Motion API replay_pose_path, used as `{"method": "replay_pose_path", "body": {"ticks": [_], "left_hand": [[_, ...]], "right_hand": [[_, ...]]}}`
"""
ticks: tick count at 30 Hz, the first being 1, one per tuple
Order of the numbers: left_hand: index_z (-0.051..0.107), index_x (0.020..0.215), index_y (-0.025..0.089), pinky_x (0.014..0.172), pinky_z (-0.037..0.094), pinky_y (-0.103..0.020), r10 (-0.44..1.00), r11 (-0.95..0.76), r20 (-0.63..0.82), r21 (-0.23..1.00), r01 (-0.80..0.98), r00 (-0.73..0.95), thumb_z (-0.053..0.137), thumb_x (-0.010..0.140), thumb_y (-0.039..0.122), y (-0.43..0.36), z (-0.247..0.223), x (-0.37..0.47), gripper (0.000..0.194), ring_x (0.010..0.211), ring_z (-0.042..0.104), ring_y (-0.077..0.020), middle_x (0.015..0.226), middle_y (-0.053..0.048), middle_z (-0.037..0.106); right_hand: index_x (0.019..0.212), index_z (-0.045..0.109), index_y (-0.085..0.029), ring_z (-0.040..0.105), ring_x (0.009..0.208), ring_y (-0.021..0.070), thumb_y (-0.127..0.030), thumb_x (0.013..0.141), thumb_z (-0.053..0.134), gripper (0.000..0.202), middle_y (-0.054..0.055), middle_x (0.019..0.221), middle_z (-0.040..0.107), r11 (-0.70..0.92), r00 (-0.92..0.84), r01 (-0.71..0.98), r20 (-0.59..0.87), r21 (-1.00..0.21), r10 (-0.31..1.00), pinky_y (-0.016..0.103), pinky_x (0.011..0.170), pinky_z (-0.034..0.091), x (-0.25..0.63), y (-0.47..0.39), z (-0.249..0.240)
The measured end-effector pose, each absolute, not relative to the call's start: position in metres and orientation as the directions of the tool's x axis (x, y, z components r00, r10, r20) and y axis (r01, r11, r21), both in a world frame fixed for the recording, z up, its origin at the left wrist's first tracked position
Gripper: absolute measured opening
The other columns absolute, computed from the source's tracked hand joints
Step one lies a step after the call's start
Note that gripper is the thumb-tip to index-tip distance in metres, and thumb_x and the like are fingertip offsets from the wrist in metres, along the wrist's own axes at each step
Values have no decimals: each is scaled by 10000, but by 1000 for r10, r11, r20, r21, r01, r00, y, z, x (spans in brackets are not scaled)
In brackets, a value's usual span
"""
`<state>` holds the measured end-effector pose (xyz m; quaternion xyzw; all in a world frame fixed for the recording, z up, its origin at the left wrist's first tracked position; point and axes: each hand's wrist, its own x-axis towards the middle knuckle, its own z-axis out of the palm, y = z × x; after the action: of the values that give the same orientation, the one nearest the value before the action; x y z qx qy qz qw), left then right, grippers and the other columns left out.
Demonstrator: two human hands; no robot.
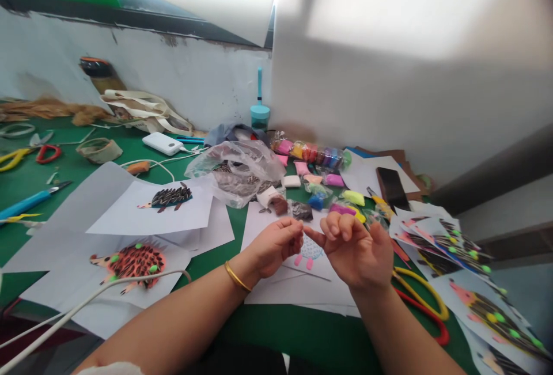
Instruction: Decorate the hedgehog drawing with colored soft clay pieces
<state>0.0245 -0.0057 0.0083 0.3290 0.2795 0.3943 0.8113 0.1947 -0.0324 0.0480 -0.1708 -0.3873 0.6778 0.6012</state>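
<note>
My left hand (280, 246), with a gold bangle (237, 277) at the wrist, has thumb and index finger pinched together; whatever may be between them is too small to make out. Its tip meets the outstretched index finger of my right hand (360, 248), whose palm is turned up, other fingers loosely curled and thumb apart, holding nothing visible. Below both hands lies a white paper sheet (268, 286). On it, partly covered by my hands, is a drawing (311, 247) of a round body with blue scale-like lines and two pink clay feet (310, 263).
Beyond the paper are small packs of coloured clay (354, 197) and a plastic bag of sunflower seeds (235, 176). Finished seed hedgehog pictures lie left (138, 262) and right (492, 311). Yellow-and-red scissors (440, 306), a phone (392, 188) and a white cable (93, 296) are around.
</note>
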Motion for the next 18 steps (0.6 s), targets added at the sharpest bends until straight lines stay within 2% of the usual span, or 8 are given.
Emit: {"method": "replay_pose_path", "body": {"ticks": [8,14,18], "left_hand": [[546,744,149,557,346,-205,785,541,-243,717,-439,571,790,771,413,-7,14,24,360,566,483,-66,665,22,536],[545,748,159,571,358,-229,737,591,-261,697,-406,624,822,727,378,-8,18,21,354,576,507,-88,632,21,538],[539,768,160,614,369,-230,685,657,-288,642,-396,670,856,685,367,-10,19,19,388,611,539,-87,710,5,587]], "right_hand": [[670,566,-221,452,730,163,-578,867,558,408,0,752,481,-73,-247,-756,180,-650,952,566,992,485,197,-32,49],[663,565,-215,432,714,161,-569,872,547,411,3,752,470,-87,-277,-748,191,-658,942,546,965,502,196,-32,50],[669,577,-211,424,725,165,-578,872,537,421,8,757,463,-90,-301,-733,203,-675,932,514,919,524,195,-32,47]]}}
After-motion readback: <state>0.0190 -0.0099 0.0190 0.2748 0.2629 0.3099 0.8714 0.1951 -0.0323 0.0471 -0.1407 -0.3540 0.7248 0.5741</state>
